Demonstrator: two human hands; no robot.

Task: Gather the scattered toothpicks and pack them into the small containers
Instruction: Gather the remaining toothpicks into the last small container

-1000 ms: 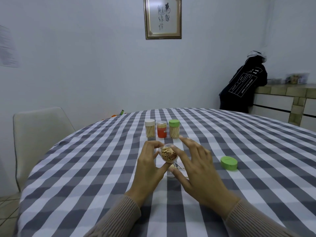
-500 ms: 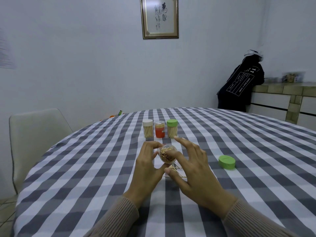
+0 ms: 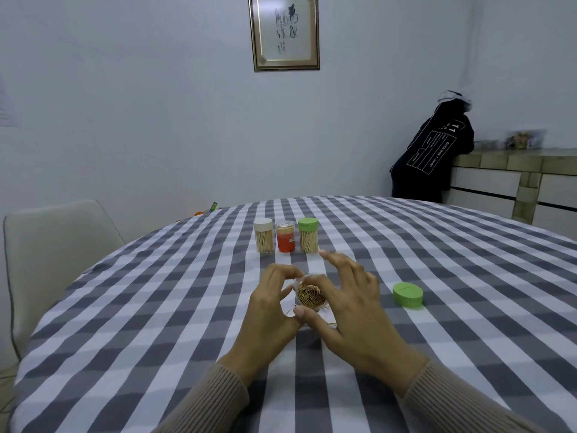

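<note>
Clear plastic and pale wood sat between the two hands: a small open container (image 3: 307, 292), tilted so its mouth faced the camera, showed a tight bundle of toothpick ends. The left hand (image 3: 271, 310) curled round its left side, thumb and fingers gripping the wall. The right hand (image 3: 349, 304) came in from the right with its thumb low near the container's mouth and its fingers arched over the top; it seemed to steady or tamp the bundle, though whether it pinched any toothpick could not be told.

Judged from this, the step in hand was packing the fourth container. A few loose toothpicks (image 3: 327, 324) lay on the checked tablecloth (image 3: 156, 307) just under and behind the hands. The next move probably called for pinching those up, sliding them in lengthwise without spilling the tilted load, then standing it upright.

The green lid (image 3: 407, 295) lay near, to the right of the right hand, apart from it. Further back stood three containers in a row: white-capped (image 3: 264, 235), orange (image 3: 285, 236) and green-capped (image 3: 308, 234), all well apart from the hands
</note>
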